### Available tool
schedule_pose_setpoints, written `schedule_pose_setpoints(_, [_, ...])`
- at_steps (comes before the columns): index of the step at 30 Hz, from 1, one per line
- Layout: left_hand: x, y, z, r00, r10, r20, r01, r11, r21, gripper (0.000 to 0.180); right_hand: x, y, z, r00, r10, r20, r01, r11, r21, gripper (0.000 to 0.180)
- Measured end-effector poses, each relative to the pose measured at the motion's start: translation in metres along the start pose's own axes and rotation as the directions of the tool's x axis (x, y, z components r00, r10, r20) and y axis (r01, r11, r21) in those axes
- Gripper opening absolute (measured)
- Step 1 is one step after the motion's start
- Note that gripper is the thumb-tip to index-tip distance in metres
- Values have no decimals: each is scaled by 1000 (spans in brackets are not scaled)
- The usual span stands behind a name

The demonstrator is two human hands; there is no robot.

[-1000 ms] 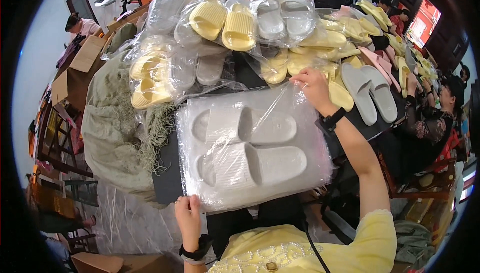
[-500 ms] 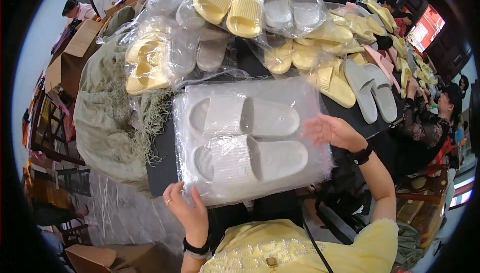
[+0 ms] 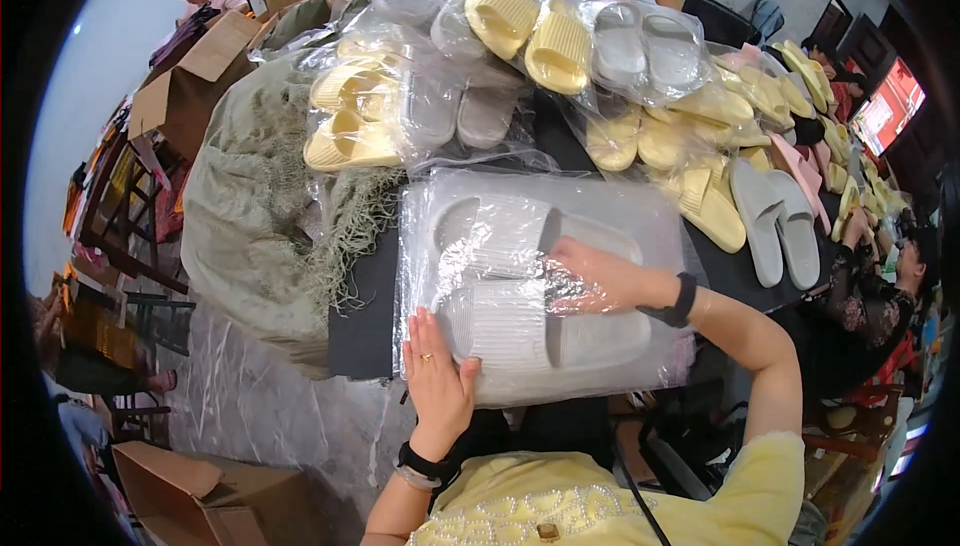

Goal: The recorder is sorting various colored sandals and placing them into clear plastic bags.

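A clear plastic bag [image 3: 668, 226] lies flat in front of me with a pair of light grey slippers inside, an upper slipper [image 3: 508, 231] and a lower slipper [image 3: 500, 326], ribbed straps to the left. My left hand [image 3: 438, 371] rests flat on the bag's lower left corner, fingers straight and together, thumb apart. My right hand [image 3: 610, 281] reaches in from the right, over the middle of the pair beside the strap openings. Its fingertips point down and look hazy, seemingly under the film; their grip is blurred.
Bagged yellow slippers [image 3: 365, 111] and grey slippers [image 3: 650, 46] pile up behind the bag. Loose grey slippers [image 3: 765, 216] lie to the right. A green fringed cloth [image 3: 255, 206] drapes at left; a cardboard box [image 3: 210, 496] stands below. A co-worker [image 3: 870, 296] sits at right.
My right hand has moved left from the bag's right end to the middle of the slippers. My left hand has moved up onto the bag's corner. The whole view has shifted.
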State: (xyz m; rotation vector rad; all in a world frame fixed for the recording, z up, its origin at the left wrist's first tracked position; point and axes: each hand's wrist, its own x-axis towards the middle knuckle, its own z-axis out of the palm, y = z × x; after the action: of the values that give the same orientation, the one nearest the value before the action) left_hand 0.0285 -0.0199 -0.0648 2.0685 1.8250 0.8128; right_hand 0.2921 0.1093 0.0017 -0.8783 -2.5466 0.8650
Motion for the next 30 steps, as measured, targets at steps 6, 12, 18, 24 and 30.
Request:
schedule_pose_setpoints(6, [0,1,6,999,5,-32,-5,1000,-14,78,11,0,16,996,82,18,-73,954,-292,23])
schedule_pose_setpoints(12, [6,10,4,999,25,25,-29,979,201,79,-45,35,-8,977,200,-68,-212,911,-355,20])
schedule_pose_setpoints(18, [5,11,1,1000,-1,-5,2,980,197,83,-148,23,-59,828,475,-299,-545,806,-229,32])
schedule_pose_setpoints(24, [6,14,-3,1000,-22,22,17,981,194,82,-232,-13,-105,462,573,-677,-843,520,-136,28])
schedule_pose_setpoints(30, [4,17,0,996,93,9,-93,977,194,74,-173,-71,-130,423,461,-780,-675,734,67,24])
